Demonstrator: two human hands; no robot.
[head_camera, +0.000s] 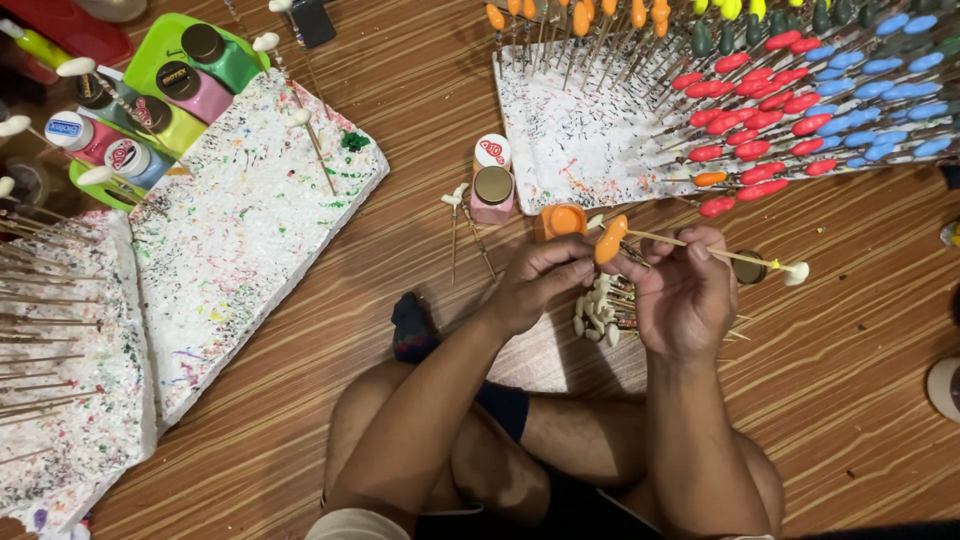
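I sit cross-legged on a wooden floor. My left hand (545, 275) has its fingertips pinched together right beside an orange-painted oval piece (610, 240). My right hand (685, 290) grips a thin wooden stick (730, 256) that carries a white unpainted piece (796, 272) at its right end. Whether the orange piece sits on that same stick I cannot tell. An open pot of orange paint (563, 220) stands just above my left hand. Below both hands lies a heap of white pieces on sticks (598, 315).
A paint-speckled foam board (570, 140) at top right holds several sticks with orange, red, blue and green pieces. Another speckled board (250, 220) lies at left; a third (90, 420) holds bare sticks. A green tray (150, 50) carries paint bottles. A pink bottle (492, 192) stands near the pot.
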